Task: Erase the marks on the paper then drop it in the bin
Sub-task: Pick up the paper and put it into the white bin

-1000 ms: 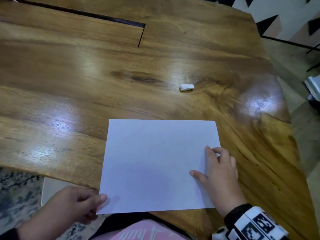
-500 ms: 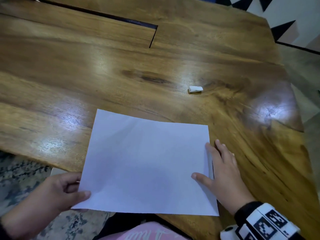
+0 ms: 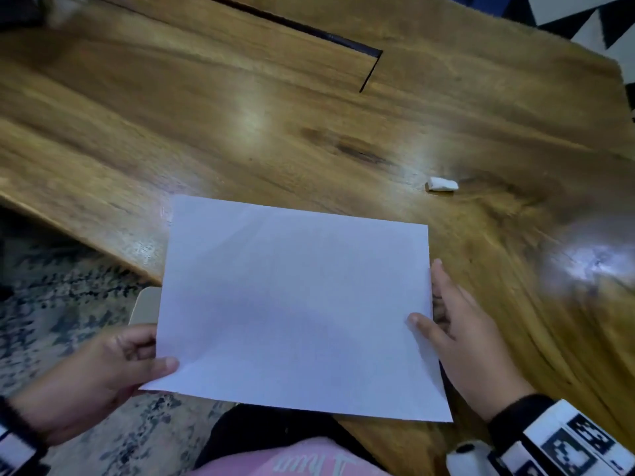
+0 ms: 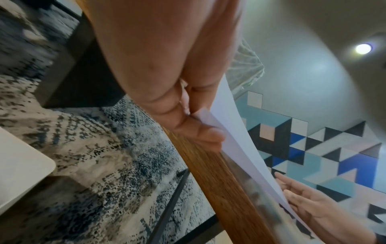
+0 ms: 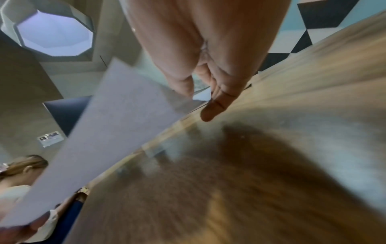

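The white paper looks blank, and I see no marks on it. It is lifted off the wooden table and overhangs the near edge. My left hand pinches its lower left corner, thumb on top; in the left wrist view the paper runs out from that pinch. My right hand holds the right edge, thumb on the sheet and fingers beneath. The right wrist view shows the paper tilted above the tabletop. A small white eraser lies on the table beyond the paper's far right corner, untouched.
A dark slot cuts into the tabletop at the back. A patterned rug covers the floor on the left, below the table edge. A beige rounded object sits there, half hidden by the paper. Another person is in the background.
The paper has come up off the table and moved left toward me. My right hand went from lying flat on the sheet to holding its right edge. The left hand kept its pinch.
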Motion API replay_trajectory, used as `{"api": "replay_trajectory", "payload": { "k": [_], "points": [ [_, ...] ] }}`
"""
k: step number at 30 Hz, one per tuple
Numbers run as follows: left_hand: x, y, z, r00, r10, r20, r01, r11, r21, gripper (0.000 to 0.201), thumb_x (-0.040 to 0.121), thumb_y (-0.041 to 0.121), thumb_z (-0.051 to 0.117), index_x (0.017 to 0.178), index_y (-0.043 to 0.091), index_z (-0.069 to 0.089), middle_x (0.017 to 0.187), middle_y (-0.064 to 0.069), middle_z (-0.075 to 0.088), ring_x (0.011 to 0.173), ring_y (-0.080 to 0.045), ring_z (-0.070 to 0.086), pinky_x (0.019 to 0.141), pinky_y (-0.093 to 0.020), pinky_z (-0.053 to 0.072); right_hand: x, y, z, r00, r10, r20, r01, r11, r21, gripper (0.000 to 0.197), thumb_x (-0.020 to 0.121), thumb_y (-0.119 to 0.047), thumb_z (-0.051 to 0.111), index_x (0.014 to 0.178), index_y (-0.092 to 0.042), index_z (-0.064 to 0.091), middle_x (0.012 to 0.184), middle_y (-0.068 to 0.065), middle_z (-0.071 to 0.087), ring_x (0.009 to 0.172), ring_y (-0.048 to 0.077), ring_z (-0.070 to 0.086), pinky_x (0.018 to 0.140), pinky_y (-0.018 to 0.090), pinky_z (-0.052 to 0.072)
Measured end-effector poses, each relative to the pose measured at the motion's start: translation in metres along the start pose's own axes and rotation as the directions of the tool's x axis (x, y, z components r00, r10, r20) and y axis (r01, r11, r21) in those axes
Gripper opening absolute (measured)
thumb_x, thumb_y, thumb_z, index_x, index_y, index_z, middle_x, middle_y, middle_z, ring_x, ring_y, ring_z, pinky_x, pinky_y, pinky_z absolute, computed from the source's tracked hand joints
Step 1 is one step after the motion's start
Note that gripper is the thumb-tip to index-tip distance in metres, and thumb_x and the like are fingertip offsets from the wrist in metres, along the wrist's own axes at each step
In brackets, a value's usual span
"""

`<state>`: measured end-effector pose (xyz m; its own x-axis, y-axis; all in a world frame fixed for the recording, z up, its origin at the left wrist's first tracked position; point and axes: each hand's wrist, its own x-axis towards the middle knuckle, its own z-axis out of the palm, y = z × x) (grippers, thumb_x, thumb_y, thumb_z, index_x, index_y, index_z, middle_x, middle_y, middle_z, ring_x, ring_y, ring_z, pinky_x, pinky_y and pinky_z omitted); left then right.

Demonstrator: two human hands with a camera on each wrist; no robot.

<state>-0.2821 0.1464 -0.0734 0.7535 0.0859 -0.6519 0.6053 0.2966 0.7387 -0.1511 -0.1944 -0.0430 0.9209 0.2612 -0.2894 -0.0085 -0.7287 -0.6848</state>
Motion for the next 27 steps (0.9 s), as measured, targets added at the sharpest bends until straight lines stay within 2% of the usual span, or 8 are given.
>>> {"api": "replay_trajectory", "payload": {
  "k": [6,9,13,18,21,23,25,27],
  "points": [
    [-0.015,-0.009,-0.023,0.996,0.085,-0.013,-0.085,0.996,-0.011,0.060,0.033,0.010,0.089,0.090,0.009,0.070,0.093,-0.019,0.072,0.084,-0.033,0.069,0.066,-0.035,0.059,0.013,-0.023,0.013,0.995,-0.091,0.028,0.087,0.989,0.116,0.077,0.091,-0.001,0.055,0.138,-0.051,0.020,0.114,-0.007,0.054,0.097,0.014,0.059,0.091,0.041,0.050],
    [-0.021,-0.017,-0.044,0.993,0.111,-0.037,-0.112,0.994,-0.013,0.076,0.026,0.026,0.093,0.097,0.011,0.068,0.098,-0.017,0.072,0.092,-0.032,0.067,0.074,-0.036,0.058,0.019,-0.034,0.025,0.987,-0.155,0.047,0.145,0.974,0.173,0.079,0.092,0.000,0.053,0.127,-0.062,0.020,0.108,-0.016,0.057,0.096,0.005,0.060,0.090,0.031,0.050],
    [-0.032,-0.022,-0.070,0.988,0.135,-0.068,-0.138,0.989,-0.045,0.079,0.026,0.025,0.093,0.099,0.012,0.067,0.100,-0.016,0.072,0.092,-0.031,0.067,0.074,-0.037,0.057,0.030,-0.056,0.047,0.968,-0.243,0.069,0.220,0.944,0.248,0.077,0.090,0.009,0.050,0.128,-0.053,0.024,0.083,-0.036,0.057,0.078,-0.007,0.058,0.071,0.006,0.046],
    [-0.050,-0.030,-0.110,0.979,0.096,-0.177,-0.129,0.974,-0.185,0.052,0.049,0.005,0.072,0.101,0.010,0.065,0.105,-0.015,0.070,0.092,-0.029,0.067,0.073,-0.039,0.058,0.040,-0.096,0.088,0.925,-0.345,0.160,0.300,0.920,0.252,0.075,0.090,0.011,0.048,0.141,-0.036,0.022,0.075,-0.041,0.055,0.070,-0.013,0.055,0.067,0.000,0.041],
    [-0.058,-0.045,-0.138,0.975,0.097,-0.201,-0.136,0.972,-0.191,0.064,0.047,0.011,0.083,0.108,0.011,0.062,0.109,-0.013,0.069,0.099,-0.030,0.064,0.079,-0.041,0.055,0.044,-0.118,0.111,0.903,-0.388,0.183,0.336,0.906,0.258,0.074,0.090,0.010,0.049,0.138,-0.040,0.021,0.075,-0.043,0.054,0.072,-0.014,0.056,0.070,0.000,0.041],
    [-0.065,-0.058,-0.154,0.963,0.107,-0.246,-0.154,0.971,-0.181,0.076,0.036,0.023,0.091,0.106,0.012,0.063,0.108,-0.012,0.069,0.101,-0.027,0.064,0.080,-0.037,0.055,0.047,-0.131,0.128,0.881,-0.431,0.194,0.384,0.892,0.239,0.077,0.090,0.007,0.051,0.136,-0.047,0.023,0.089,-0.033,0.058,0.084,-0.004,0.059,0.084,0.010,0.046],
    [-0.072,-0.070,-0.170,0.949,0.116,-0.294,-0.177,0.966,-0.190,0.080,0.032,0.026,0.092,0.106,0.013,0.064,0.109,-0.010,0.069,0.104,-0.023,0.063,0.080,-0.030,0.055,0.049,-0.142,0.147,0.843,-0.496,0.209,0.474,0.868,0.150,0.076,0.090,0.005,0.054,0.136,-0.050,0.029,0.106,-0.009,0.055,0.095,0.016,0.056,0.095,0.028,0.046],
    [-0.081,-0.080,-0.185,0.936,0.112,-0.334,-0.192,0.957,-0.217,0.081,0.030,0.026,0.092,0.105,0.013,0.065,0.109,-0.008,0.070,0.105,-0.021,0.063,0.079,-0.025,0.055,0.050,-0.152,0.166,0.787,-0.573,0.231,0.591,0.807,-0.012,0.068,0.087,0.007,0.055,0.136,-0.037,0.041,0.105,-0.001,0.048,0.087,0.010,0.047,0.092,0.013,0.039]
  ]
}}
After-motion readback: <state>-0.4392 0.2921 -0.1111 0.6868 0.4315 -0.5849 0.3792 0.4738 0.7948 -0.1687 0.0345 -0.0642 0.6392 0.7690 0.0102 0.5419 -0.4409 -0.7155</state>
